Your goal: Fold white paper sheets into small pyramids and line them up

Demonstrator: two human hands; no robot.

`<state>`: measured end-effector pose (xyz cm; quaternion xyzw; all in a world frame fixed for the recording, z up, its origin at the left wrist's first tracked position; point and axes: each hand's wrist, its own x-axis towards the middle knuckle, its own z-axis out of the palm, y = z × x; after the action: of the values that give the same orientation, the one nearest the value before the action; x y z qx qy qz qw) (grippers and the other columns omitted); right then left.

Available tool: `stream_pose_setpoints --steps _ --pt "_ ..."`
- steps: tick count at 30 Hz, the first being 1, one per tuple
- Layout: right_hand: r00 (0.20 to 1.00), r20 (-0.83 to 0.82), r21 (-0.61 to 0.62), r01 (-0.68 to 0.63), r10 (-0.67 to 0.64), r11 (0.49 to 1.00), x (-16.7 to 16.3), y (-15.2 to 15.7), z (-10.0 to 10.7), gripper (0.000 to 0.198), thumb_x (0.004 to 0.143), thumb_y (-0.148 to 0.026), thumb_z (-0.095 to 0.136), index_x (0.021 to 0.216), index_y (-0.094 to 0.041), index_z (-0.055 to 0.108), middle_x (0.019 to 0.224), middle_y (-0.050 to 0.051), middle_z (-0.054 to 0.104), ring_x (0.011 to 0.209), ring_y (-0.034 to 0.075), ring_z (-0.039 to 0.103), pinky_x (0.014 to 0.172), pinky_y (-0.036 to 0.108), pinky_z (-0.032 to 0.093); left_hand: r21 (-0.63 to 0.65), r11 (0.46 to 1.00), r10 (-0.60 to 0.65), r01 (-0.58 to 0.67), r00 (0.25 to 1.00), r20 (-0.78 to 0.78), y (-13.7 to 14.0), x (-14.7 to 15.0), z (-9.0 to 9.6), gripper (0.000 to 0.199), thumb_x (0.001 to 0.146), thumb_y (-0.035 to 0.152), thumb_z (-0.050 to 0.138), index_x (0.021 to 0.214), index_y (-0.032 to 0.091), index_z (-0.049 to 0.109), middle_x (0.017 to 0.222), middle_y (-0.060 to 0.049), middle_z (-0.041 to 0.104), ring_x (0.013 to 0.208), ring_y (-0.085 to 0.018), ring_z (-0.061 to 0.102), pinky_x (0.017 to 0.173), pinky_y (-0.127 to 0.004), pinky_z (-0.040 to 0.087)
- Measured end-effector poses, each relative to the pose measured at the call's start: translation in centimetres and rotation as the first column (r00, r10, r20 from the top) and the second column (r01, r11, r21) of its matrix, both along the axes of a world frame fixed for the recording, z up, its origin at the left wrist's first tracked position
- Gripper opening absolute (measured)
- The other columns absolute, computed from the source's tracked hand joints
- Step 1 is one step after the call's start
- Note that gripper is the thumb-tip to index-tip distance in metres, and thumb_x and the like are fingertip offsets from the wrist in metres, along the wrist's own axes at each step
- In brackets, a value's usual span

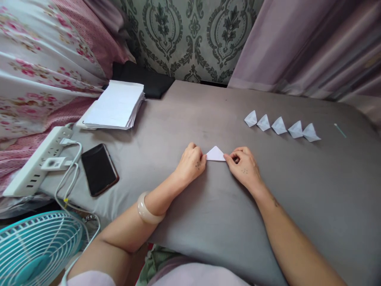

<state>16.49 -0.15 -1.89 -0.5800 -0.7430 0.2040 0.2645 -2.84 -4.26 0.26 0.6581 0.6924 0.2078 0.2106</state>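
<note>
A small white paper folded into a triangle (215, 153) lies on the grey cloth surface, its point facing away from me. My left hand (193, 161) pinches its left corner, and a pale bangle sits on that forearm. At the opposite corner, the thumb and fingers of my right hand (243, 165) are closed on the paper. Beyond my right hand, several folded paper pieces (279, 125) stand in a slanting row, each with raised, pointed sides.
A stack of white paper (114, 104) rests at the back left by a black folded item (143, 77). Nearer are a phone (99, 169), a power strip (38, 161) with cables, and a turquoise fan (41, 248). A cotton swab (340, 130) lies far right.
</note>
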Motion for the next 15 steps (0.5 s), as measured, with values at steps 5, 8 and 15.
stream_pose_setpoints --steps 5,8,15 --pt "1.0 -0.004 0.016 -0.007 0.007 1.0 0.1 0.2 -0.2 0.031 0.081 -0.048 0.06 0.066 -0.021 0.061 0.093 0.007 0.06 0.064 0.015 0.054 0.063 0.034 0.046 0.062 0.998 -0.03 0.029 1.0 0.003 0.0 -0.3 -1.0 0.011 0.088 0.022 0.053 0.08 0.015 0.056 0.095 -0.01 0.054 0.082 -0.018 0.055 0.084 -0.037 0.05" --pt "1.0 -0.005 0.015 -0.003 0.003 1.0 0.1 0.3 -0.2 0.032 0.081 -0.049 0.06 0.067 -0.021 0.061 0.092 0.007 0.06 0.064 0.015 0.054 0.063 0.033 0.046 0.085 0.996 -0.034 0.035 0.999 -0.01 0.0 -0.3 -1.3 0.012 0.089 0.023 0.052 0.081 0.015 0.054 0.096 -0.01 0.053 0.085 -0.019 0.056 0.085 -0.037 0.05" --pt "1.0 0.002 -0.031 0.004 -0.004 0.999 0.1 0.2 -0.2 0.03 0.082 -0.047 0.06 0.068 -0.02 0.061 0.096 0.006 0.06 0.066 0.015 0.055 0.064 0.033 0.045 -0.044 0.999 -0.034 0.027 0.987 -0.157 -0.3 0.1 -0.3 0.019 0.094 0.027 0.042 0.09 0.014 0.054 0.106 -0.014 0.053 0.093 -0.023 0.055 0.078 -0.037 0.05"
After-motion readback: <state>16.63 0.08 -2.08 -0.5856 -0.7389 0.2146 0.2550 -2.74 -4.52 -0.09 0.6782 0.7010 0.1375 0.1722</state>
